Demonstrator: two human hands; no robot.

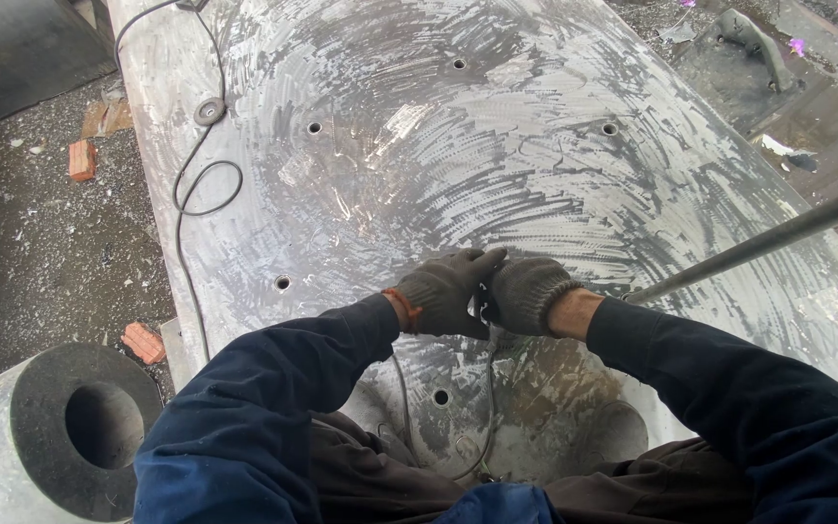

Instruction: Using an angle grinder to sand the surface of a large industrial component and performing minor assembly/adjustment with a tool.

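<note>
Head view, looking down on a large grey metal plate [497, 165] that fills the centre and upper part of the frame. Surface largely covered with bright curved grinding or scraping marks, densest in the upper middle and right; duller, less scratched patch at lower centre around a hole [440, 397], judged the part least worked. Several more small holes spread across the plate.

Left hand [443, 291] and right hand [529, 294], both in grey knit gloves, pressed together at centre frame, just above the plate. Both closed around a small dark object [482, 301] between them; kind of object too hidden to tell. Thin cable [489, 408] running down from the hands toward the lower edge.

Second cable [186, 184] looped at upper left, beside a round disc [209, 111]. Dark rod [758, 243] slanting in from the right edge toward the hands. Thick metal cylinder with a bore [80, 427] at lower left; brick pieces [81, 159] on the ground at left.
</note>
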